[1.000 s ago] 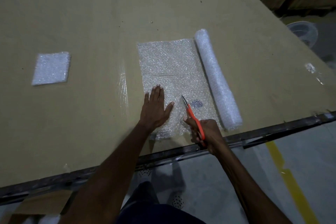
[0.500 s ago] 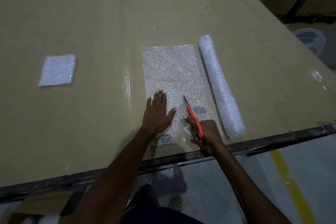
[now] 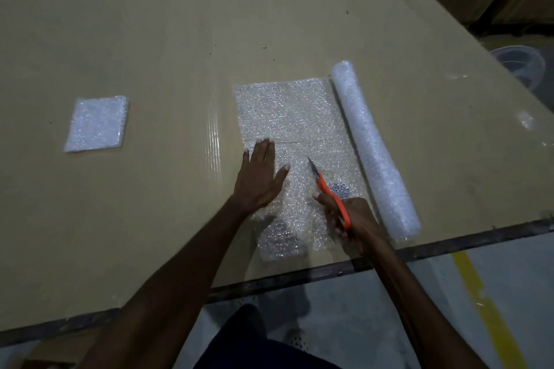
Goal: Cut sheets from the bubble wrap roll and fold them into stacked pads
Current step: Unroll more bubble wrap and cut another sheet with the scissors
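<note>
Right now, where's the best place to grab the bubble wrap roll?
Probably the near end of the bubble wrap roll, coming from its right: it lies flat, that end nearest the table edge, and the unrolled sheet joins its left side.

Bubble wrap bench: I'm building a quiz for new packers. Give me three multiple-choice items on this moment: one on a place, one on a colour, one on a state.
1. Where does the roll lie from the unrolled sheet?
A) its right edge B) its left edge C) on top

2. What colour are the scissor handles?
A) blue B) orange C) black

3. What is the left hand doing?
A) gripping the roll B) lifting the pad C) pressing flat on the sheet

Key: 1 A, the roll borders the sheet at its right; 2 B, the scissors in the right hand show orange; 3 C, the left hand lies with straight fingers on the sheet, far from the folded pad.
</note>
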Action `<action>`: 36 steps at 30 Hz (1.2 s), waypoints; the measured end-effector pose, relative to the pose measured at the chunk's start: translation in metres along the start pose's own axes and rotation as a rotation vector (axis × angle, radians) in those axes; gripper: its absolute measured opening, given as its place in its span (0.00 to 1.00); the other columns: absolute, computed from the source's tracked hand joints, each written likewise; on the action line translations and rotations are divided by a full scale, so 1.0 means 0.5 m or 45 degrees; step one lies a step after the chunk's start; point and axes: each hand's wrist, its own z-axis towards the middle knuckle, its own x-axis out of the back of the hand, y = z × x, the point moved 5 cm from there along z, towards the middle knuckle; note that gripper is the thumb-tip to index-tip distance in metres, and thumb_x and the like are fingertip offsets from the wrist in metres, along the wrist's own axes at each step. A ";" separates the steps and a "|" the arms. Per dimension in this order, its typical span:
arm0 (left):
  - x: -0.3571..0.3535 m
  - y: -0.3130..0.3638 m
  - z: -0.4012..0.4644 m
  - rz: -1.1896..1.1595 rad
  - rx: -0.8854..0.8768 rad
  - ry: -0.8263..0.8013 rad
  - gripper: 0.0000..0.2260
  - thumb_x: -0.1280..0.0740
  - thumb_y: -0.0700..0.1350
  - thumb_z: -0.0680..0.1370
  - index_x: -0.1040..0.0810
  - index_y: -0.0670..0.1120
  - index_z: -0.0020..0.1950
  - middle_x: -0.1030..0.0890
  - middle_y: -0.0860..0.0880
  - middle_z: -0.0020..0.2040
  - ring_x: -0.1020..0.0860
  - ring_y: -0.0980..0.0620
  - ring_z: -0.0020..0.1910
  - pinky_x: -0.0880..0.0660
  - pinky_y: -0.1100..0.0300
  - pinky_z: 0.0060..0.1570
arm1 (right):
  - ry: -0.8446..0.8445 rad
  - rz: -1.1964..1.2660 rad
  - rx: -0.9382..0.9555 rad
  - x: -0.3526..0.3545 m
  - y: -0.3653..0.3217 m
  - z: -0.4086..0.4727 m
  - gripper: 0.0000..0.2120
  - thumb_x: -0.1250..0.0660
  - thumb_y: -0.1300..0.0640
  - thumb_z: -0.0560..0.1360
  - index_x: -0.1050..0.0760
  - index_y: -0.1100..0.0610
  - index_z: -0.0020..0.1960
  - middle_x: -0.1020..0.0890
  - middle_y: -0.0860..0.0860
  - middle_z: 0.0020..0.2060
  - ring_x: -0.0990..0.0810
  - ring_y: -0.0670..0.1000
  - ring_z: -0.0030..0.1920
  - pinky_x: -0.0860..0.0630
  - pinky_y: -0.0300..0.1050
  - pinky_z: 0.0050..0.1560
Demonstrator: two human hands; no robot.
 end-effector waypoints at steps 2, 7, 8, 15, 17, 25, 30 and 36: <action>0.003 -0.006 0.042 0.016 -0.027 -0.014 0.33 0.52 0.61 0.84 0.51 0.40 0.81 0.51 0.42 0.82 0.54 0.46 0.81 0.59 0.46 0.77 | 0.016 -0.087 0.004 -0.001 -0.014 0.005 0.20 0.20 0.49 0.69 0.20 0.65 0.43 0.28 0.58 0.26 0.34 0.49 0.19 0.40 0.36 0.19; -0.019 -0.026 0.098 0.088 -0.073 -0.090 0.38 0.55 0.66 0.82 0.50 0.38 0.81 0.50 0.40 0.81 0.52 0.43 0.81 0.55 0.43 0.78 | 0.035 -0.123 0.003 -0.010 -0.007 0.014 0.23 0.19 0.46 0.68 0.21 0.66 0.38 0.28 0.59 0.24 0.34 0.50 0.18 0.39 0.38 0.20; -0.023 -0.030 0.100 0.107 -0.082 -0.089 0.39 0.55 0.67 0.81 0.49 0.38 0.81 0.50 0.40 0.81 0.51 0.43 0.80 0.54 0.43 0.78 | 0.038 -0.105 0.005 -0.013 -0.005 0.014 0.23 0.19 0.46 0.68 0.21 0.66 0.36 0.28 0.59 0.23 0.34 0.50 0.17 0.39 0.38 0.20; -0.032 -0.039 0.104 0.140 -0.098 -0.101 0.39 0.55 0.68 0.81 0.51 0.39 0.81 0.52 0.41 0.82 0.53 0.44 0.81 0.54 0.43 0.78 | 0.084 -0.033 0.020 -0.023 -0.003 0.030 0.23 0.18 0.47 0.68 0.21 0.66 0.36 0.27 0.58 0.21 0.33 0.50 0.16 0.37 0.38 0.20; -0.032 -0.040 0.104 0.140 -0.091 -0.114 0.39 0.55 0.68 0.81 0.51 0.39 0.81 0.52 0.41 0.82 0.54 0.45 0.81 0.55 0.43 0.78 | 0.066 0.000 0.026 -0.022 0.006 0.035 0.24 0.18 0.47 0.66 0.21 0.68 0.38 0.27 0.58 0.21 0.32 0.51 0.17 0.36 0.39 0.22; -0.026 -0.033 0.101 0.165 -0.091 -0.115 0.40 0.57 0.68 0.80 0.52 0.39 0.81 0.53 0.41 0.82 0.55 0.45 0.81 0.56 0.44 0.78 | 0.033 0.005 0.060 -0.027 -0.009 0.056 0.22 0.19 0.48 0.69 0.21 0.67 0.37 0.26 0.57 0.21 0.32 0.51 0.17 0.37 0.37 0.20; -0.026 -0.033 0.101 0.168 -0.092 -0.117 0.39 0.55 0.67 0.80 0.53 0.39 0.81 0.54 0.41 0.82 0.56 0.46 0.81 0.58 0.46 0.78 | 0.012 0.024 0.083 -0.029 0.001 0.064 0.22 0.18 0.48 0.68 0.22 0.64 0.32 0.27 0.57 0.21 0.32 0.51 0.18 0.32 0.41 0.24; -0.026 -0.035 0.102 0.161 -0.092 -0.115 0.38 0.54 0.66 0.81 0.53 0.40 0.81 0.54 0.41 0.82 0.56 0.46 0.81 0.58 0.47 0.78 | 0.050 -0.036 0.064 -0.037 -0.025 0.080 0.23 0.18 0.47 0.68 0.26 0.58 0.27 0.27 0.55 0.21 0.32 0.51 0.18 0.36 0.38 0.21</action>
